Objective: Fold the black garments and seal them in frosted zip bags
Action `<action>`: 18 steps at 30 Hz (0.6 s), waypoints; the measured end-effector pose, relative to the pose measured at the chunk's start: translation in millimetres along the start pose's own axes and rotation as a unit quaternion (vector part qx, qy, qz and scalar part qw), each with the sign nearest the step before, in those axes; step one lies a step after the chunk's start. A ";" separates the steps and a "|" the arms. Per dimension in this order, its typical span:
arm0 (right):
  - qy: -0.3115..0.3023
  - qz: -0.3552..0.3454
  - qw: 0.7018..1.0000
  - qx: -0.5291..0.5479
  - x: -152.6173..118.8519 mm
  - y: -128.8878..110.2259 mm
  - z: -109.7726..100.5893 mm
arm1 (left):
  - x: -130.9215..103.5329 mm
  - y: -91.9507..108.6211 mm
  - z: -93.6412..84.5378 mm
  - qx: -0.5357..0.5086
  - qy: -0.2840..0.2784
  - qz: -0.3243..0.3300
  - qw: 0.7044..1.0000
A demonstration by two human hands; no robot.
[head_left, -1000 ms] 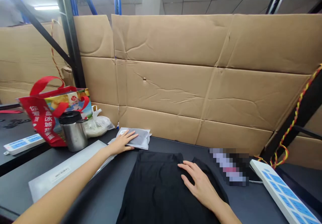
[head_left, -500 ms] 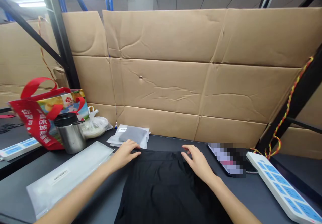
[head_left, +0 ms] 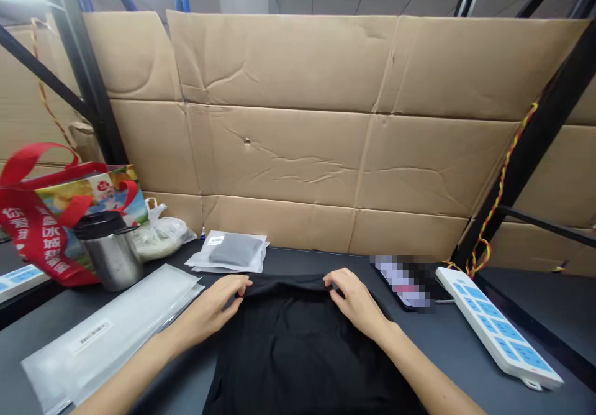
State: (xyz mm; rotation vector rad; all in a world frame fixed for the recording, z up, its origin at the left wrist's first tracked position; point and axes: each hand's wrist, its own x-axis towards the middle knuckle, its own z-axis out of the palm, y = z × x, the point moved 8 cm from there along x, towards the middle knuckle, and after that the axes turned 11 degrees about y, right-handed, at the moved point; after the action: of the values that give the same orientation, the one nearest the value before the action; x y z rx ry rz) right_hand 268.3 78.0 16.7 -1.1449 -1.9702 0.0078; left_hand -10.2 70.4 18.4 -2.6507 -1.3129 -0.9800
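A black garment (head_left: pixel 298 353) of thin, smooth cloth lies spread on the dark table, its lower part cut off by the bottom of the picture. My left hand (head_left: pixel 221 303) has its fingers closed on the far left corner of the cloth. At the far right corner, my right hand (head_left: pixel 354 303) pinches the same far edge. Between the hands this edge is slightly lifted and curled. Just beyond my left hand lies a clear bag with dark folded contents (head_left: pixel 233 252).
Long frosted plastic bags (head_left: pixel 116 328) lie at left, below a steel tumbler (head_left: pixel 112 256), a red carrier bag (head_left: pixel 51 241) and a tied plastic bag (head_left: pixel 161 238). A phone (head_left: pixel 405 284) and a white power strip (head_left: pixel 498 325) are at right. Cardboard (head_left: pixel 288 154) walls the back.
Both hands have closed on the garment's far edge, and that edge has lifted and curled between them. The view has shifted to the right.
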 end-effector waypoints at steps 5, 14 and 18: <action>-0.064 -0.028 0.997 0.038 -26.4 -17.7 -4.2 | -34.6 6.4 8.6 0.003 -0.085 0.004 0.996; 0.088 0.110 0.987 -0.082 -9.5 63.4 -47.6 | 5.9 44.5 19.0 0.032 -0.075 0.090 0.993; 0.058 0.098 0.991 -0.074 -10.2 69.1 -45.0 | 0.1 48.0 40.5 0.027 -0.137 0.104 0.985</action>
State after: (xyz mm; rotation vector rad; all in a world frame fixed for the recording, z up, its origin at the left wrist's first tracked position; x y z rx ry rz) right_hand 349.7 94.0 12.5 -1.3997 -1.7746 -0.1009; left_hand 45.9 51.2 -2.3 -2.8833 -1.0515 -0.5635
